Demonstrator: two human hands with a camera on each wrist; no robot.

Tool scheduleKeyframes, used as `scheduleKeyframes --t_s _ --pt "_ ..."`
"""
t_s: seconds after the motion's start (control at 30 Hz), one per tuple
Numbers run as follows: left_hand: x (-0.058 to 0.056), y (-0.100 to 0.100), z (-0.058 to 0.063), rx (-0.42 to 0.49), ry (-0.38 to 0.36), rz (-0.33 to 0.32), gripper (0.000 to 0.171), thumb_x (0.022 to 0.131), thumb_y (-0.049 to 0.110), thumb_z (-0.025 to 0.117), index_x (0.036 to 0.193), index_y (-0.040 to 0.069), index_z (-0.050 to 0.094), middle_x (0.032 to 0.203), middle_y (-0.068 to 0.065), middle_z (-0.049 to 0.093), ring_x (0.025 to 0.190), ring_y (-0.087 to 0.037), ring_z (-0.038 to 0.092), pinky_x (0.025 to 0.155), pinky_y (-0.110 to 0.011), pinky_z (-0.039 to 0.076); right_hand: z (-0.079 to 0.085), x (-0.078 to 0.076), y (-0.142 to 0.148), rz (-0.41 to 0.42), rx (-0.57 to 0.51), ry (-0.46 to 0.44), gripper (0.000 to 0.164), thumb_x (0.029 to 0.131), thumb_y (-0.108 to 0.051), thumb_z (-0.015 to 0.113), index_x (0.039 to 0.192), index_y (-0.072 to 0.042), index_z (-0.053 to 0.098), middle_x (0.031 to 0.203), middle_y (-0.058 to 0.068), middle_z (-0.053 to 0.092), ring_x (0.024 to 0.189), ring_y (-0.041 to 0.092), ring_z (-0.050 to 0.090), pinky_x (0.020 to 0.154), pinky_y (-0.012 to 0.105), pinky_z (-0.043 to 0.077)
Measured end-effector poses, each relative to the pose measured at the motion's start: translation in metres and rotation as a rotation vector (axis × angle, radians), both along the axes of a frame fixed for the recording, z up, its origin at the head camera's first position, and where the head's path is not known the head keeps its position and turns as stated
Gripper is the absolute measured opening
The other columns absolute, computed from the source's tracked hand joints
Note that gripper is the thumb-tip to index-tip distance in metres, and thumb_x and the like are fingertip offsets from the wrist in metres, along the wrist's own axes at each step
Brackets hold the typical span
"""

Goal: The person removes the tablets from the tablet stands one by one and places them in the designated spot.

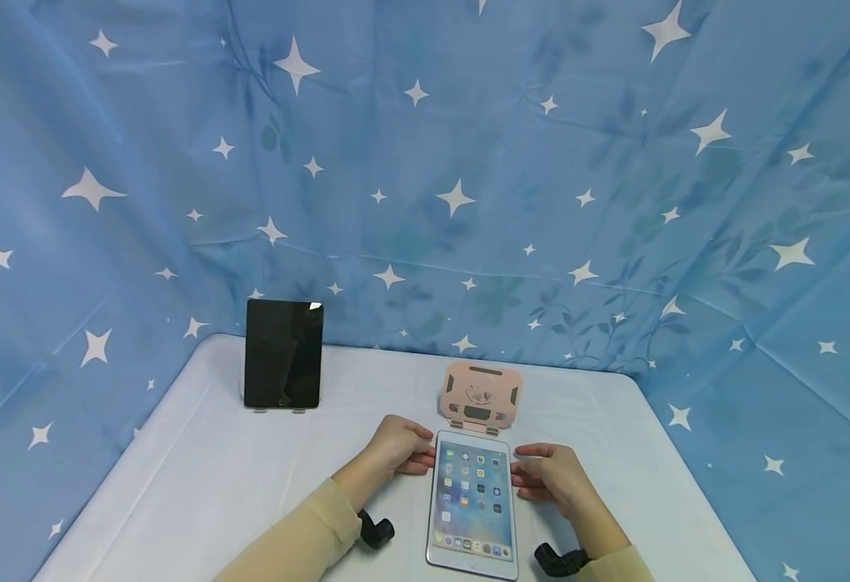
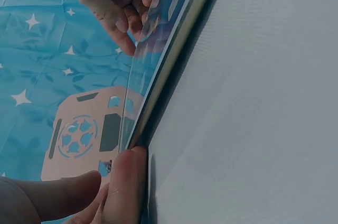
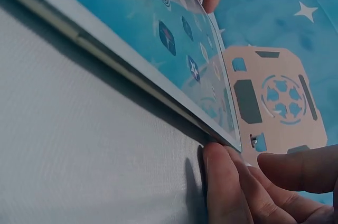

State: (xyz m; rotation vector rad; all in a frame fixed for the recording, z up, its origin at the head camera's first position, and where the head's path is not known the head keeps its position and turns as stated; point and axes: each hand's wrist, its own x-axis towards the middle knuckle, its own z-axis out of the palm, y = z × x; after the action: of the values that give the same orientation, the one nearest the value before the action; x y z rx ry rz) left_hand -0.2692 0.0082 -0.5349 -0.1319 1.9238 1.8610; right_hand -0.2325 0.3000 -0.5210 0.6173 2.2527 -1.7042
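A white tablet [image 1: 473,505] with a lit screen of app icons lies at the front middle of the table in the head view. At its left edge, the fingertips of my left hand [image 1: 401,446] touch the side near the far corner. On the opposite edge my right hand [image 1: 552,477] does the same. Both wrist views show the fingers low against the tablet's rim, with the left thumb [image 2: 68,195] and right thumb [image 3: 301,170] held off the screen. Just beyond the tablet's far end stands a pink stand [image 1: 481,396] with cut-outs, its plate leaning back.
A dark tablet [image 1: 283,354] stands upright at the back left of the white table [image 1: 199,477]. Behind the table hangs a blue curtain [image 1: 425,162] with white stars. Black wrist mounts [image 1: 376,531] sit below both hands.
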Motion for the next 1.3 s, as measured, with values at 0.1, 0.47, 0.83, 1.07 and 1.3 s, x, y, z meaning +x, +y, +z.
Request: scheduleKeyframes --t_s 0.1,0.47,0.83,1.07,1.3 --pt "-0.002 -0.003 0.001 -0.001 -0.009 -0.015 0.027 0.096 -0.003 0.069 0.122 -0.005 0.073 0.095 -0.016 0.082 0.070 -0.014 0.079 0.063 -0.029 0.067 0.000 0.000 0.002 -0.002 -0.010 0.001 0.040 0.100 0.001 0.065 0.139 0.007 0.062 0.093 0.012 0.082 0.075 0.023 0.080 0.068 0.038 0.069" --pt "-0.008 -0.012 0.003 0.046 -0.094 -0.064 0.037 0.095 -0.003 0.072 0.132 -0.006 0.069 0.101 -0.017 0.083 0.073 -0.014 0.079 0.068 -0.031 0.069 0.004 0.001 0.003 0.022 -0.021 -0.004 0.044 0.100 -0.001 0.067 0.143 0.005 0.060 0.098 0.014 0.082 0.078 0.026 0.081 0.070 0.041 0.070" --pt "-0.007 -0.025 0.004 0.063 -0.092 -0.100 0.036 0.097 0.000 0.072 0.132 -0.004 0.069 0.106 -0.016 0.082 0.075 -0.014 0.078 0.071 -0.031 0.069 0.007 0.002 0.001 0.052 -0.009 0.015 0.044 0.100 -0.004 0.070 0.142 0.004 0.062 0.110 0.017 0.082 0.081 0.027 0.081 0.069 0.043 0.069" --pt "-0.007 -0.032 0.010 0.062 -0.074 -0.109 0.037 0.099 0.003 0.072 0.135 -0.003 0.067 0.117 -0.018 0.079 0.083 -0.017 0.078 0.076 -0.033 0.069 0.010 0.002 0.001 0.048 -0.003 0.038 0.044 0.100 -0.005 0.068 0.143 0.003 0.062 0.115 0.019 0.081 0.084 0.029 0.082 0.070 0.044 0.070" --pt "-0.008 -0.040 0.013 0.090 -0.051 -0.121 0.042 0.100 0.003 0.070 0.141 -0.005 0.063 0.122 -0.020 0.078 0.087 -0.018 0.079 0.079 -0.037 0.070 0.015 0.000 -0.005 0.046 0.008 0.064 0.043 0.100 -0.007 0.069 0.142 0.002 0.062 0.117 0.019 0.080 0.086 0.029 0.082 0.070 0.043 0.070"
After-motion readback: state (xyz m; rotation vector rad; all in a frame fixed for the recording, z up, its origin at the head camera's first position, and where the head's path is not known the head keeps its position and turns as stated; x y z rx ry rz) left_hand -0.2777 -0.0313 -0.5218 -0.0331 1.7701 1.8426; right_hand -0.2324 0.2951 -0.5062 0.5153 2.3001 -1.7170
